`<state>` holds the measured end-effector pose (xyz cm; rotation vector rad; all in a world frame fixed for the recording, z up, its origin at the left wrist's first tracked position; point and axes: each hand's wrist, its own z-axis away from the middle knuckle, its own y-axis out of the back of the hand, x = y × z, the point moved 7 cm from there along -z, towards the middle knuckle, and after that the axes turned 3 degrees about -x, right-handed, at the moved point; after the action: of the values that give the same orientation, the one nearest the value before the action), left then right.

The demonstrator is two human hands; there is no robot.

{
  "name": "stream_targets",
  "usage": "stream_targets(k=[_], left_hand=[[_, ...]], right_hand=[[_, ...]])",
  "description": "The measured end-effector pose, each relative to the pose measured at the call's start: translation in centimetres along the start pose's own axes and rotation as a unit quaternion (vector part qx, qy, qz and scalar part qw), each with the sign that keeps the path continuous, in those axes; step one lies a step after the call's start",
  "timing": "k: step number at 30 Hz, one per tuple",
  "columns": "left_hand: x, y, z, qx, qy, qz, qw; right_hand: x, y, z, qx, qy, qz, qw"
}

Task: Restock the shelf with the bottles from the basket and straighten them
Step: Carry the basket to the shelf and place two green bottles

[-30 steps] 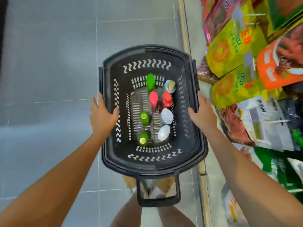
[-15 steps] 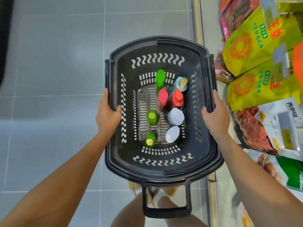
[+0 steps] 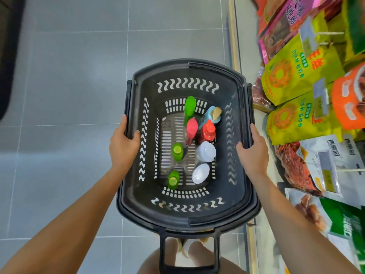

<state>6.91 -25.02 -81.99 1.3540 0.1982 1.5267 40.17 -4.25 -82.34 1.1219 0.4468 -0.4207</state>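
Note:
I hold a black plastic basket [image 3: 187, 70] over the grey tiled floor. My left hand [image 3: 123, 144] grips its left rim and my right hand [image 3: 253, 153] grips its right rim. Several bottles stand upright inside: a tall green one [image 3: 190, 104], a pink-capped one [image 3: 192, 127], a red one [image 3: 207, 130], a light blue one with a tan cap [image 3: 214, 113], two small green ones [image 3: 177, 151] [image 3: 173, 179] and two white-capped ones [image 3: 206, 151] [image 3: 200, 173]. No bottle shelf is in view.
Shelving along the right holds snack bags: yellow-green pouches [image 3: 292, 72], an orange pack [image 3: 349, 97], pink packs [image 3: 284, 24] and white and green packs [image 3: 324, 169]. The shelf's pale edge [image 3: 235, 46] runs beside the basket. My feet [image 3: 183, 246] show under the basket's handle [image 3: 189, 270].
The basket has shifted a little to the right in the view, closer to the snack shelving. Both hands keep the same grip on its rims.

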Motion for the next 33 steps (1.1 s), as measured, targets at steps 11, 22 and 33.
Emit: stream_targets(k=[11,22,33], left_hand=[[7.1,10.0,-0.8,-0.004,-0.006,-0.001,1.000],[18.7,19.2,-8.5,0.006,-0.044,0.001,0.999],[31.5,21.5,-23.4,0.040,-0.059,-0.004,0.997]], right_hand=[[-11.4,6.5,1.0,-0.016,0.031,-0.013,0.999],[-24.7,12.6,-3.0,0.013,0.055,-0.071,0.996],[-37.9,14.9,-18.3,0.003,0.056,-0.068,0.996]])
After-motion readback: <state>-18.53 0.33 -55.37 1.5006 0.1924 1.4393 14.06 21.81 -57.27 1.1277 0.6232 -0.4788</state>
